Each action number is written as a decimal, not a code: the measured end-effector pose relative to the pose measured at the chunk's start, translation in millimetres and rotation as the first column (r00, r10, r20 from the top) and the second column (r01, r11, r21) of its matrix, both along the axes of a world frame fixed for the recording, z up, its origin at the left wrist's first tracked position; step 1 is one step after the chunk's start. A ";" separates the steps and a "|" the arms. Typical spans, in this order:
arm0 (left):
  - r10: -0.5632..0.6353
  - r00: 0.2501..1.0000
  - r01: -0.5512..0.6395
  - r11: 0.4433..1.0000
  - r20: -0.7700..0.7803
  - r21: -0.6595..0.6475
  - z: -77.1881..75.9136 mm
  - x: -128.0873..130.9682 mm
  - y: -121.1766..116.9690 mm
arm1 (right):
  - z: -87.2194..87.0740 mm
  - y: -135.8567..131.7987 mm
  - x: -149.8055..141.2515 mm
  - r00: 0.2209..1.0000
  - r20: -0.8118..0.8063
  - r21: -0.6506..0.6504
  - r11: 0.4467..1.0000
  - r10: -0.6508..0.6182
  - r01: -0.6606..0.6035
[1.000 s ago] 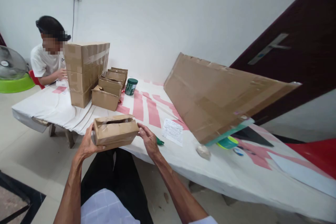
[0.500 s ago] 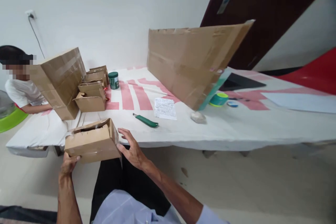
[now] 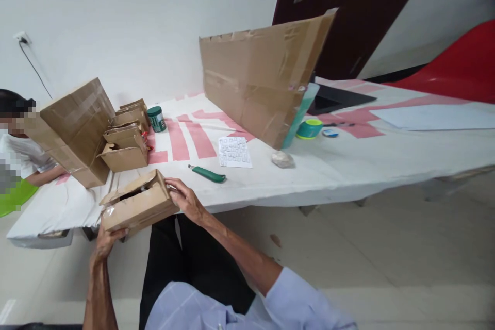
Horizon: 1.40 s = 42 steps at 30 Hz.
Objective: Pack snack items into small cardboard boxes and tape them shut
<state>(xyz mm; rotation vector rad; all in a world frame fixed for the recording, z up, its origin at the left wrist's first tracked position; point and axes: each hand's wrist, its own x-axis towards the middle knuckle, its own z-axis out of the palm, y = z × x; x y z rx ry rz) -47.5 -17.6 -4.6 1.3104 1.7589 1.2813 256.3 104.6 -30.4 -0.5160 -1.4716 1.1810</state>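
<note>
A small brown cardboard box (image 3: pixel 141 212) is held tilted in front of the table's near edge, its top flap partly lifted over a dark gap. My left hand (image 3: pixel 109 240) grips its lower left corner, thumb along the front side. At the right end, my right hand (image 3: pixel 187 200) has its fingers on the upper corner; part of the thumb is hidden. Beyond the box, a green utility knife (image 3: pixel 209 173) lies on the cloth with its tip pointing left. Beside it is a sheet of paper with rows of small drawings (image 3: pixel 235 152).
Several open cardboard boxes (image 3: pixel 126 157) stand at the left beside a tall carton (image 3: pixel 77 124) and a green jar (image 3: pixel 157 119). A large cardboard panel (image 3: pixel 263 72) leans mid-table, near a teal tape roll (image 3: pixel 309 129) and a greyish lump (image 3: pixel 283 160). Another person (image 3: pixel 23 152) sits far left.
The box has tipped, showing more of its top gap, and its flap stands higher. My right hand has closed onto the box's right corner. The whole view has shifted slightly.
</note>
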 end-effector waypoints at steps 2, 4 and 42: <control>0.001 0.998 0.000 1.000 -0.061 0.032 11.5 7.0 5.1 | -8.8 11.5 5.9 1.000 0.019 -0.049 0.999 -0.002 0.003; -0.011 0.996 0.018 0.996 -0.083 0.085 22.6 11.6 11.5 | -15.9 18.2 10.5 0.999 0.043 -0.060 0.998 0.001 0.002; -0.136 0.987 0.148 0.977 -0.086 0.156 20.6 42.6 4.4 | 110.9 19.7 27.6 0.771 0.615 0.412 0.901 -0.164 -0.137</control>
